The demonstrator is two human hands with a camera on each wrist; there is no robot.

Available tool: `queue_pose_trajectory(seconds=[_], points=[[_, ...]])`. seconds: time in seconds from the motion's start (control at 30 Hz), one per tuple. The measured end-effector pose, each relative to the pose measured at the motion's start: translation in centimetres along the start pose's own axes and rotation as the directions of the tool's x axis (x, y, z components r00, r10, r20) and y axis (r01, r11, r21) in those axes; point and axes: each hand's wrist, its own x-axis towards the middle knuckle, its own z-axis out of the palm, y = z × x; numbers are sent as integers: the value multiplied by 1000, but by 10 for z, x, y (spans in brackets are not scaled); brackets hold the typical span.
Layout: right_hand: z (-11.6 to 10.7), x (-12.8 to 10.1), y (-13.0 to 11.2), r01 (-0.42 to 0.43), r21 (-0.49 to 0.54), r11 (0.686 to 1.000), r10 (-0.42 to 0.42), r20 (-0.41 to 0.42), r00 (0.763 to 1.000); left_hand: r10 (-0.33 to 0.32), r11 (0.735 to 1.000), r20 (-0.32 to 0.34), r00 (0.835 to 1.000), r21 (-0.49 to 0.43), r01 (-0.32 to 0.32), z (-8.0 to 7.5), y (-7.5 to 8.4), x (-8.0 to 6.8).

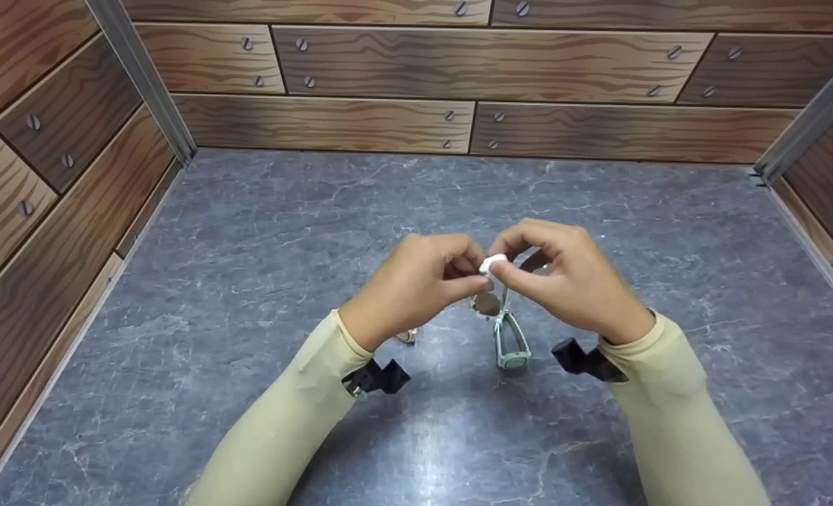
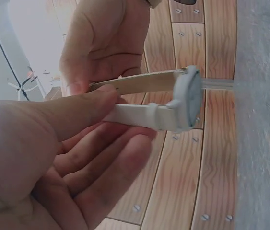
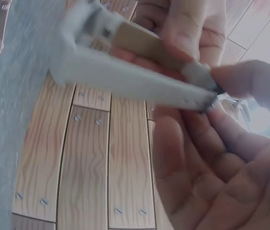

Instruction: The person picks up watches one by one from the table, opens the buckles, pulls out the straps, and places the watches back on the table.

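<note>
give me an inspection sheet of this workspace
surface: grey marble-look tabletop.
job's things: white wristwatch held up between both hands, strap ends pinched.
clutter: pale green watch lying below the hands; a pinkish watch partly hidden behind the left wrist.
hands: left hand and right hand both pinch the white wristwatch.
cables: nothing seen.
surroundings: wood-plank-print walls with printed screws, metal corner posts.

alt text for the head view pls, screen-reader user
Both hands, the left hand and right hand, pinch a white watch above a grey marble-look table. A mint-green watch lies on the table below them; wood-plank walls surround it.
</note>
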Motion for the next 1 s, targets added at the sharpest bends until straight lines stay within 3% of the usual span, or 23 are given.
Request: queue_pose_trajectory(seconds=[0.2, 0.33, 0.43, 0.57, 0.77, 0.9, 1.0], points=[[3, 2, 1, 27, 121, 992, -17, -84, 996, 32, 991, -71, 997, -127, -40, 0, 2, 1], [6, 4, 0, 30, 237, 971, -5, -105, 994, 50, 987, -122, 991, -147, -67, -1, 2, 1], [5, 4, 0, 30, 266, 963, -9, -79, 997, 62, 987, -124, 990, -143, -79, -2, 3, 0], [-2, 0, 0, 32, 159, 987, -30, -14, 999, 67, 992, -68, 995, -104, -74, -3, 5, -2], [-6, -4, -1, 11, -25, 1000, -9, 78, 997, 15, 999, 26, 1000, -34, -14, -2, 4, -4], [-5, -4, -1, 4, -103, 995, 6, 94, 996, 11, 1000, 43, 999, 28, -12, -1, 4, -4], [-4, -3, -2, 4, -101, 995, 4, 77, 997, 11, 1000, 35, 999, 26, -12, 0, 5, -4]])
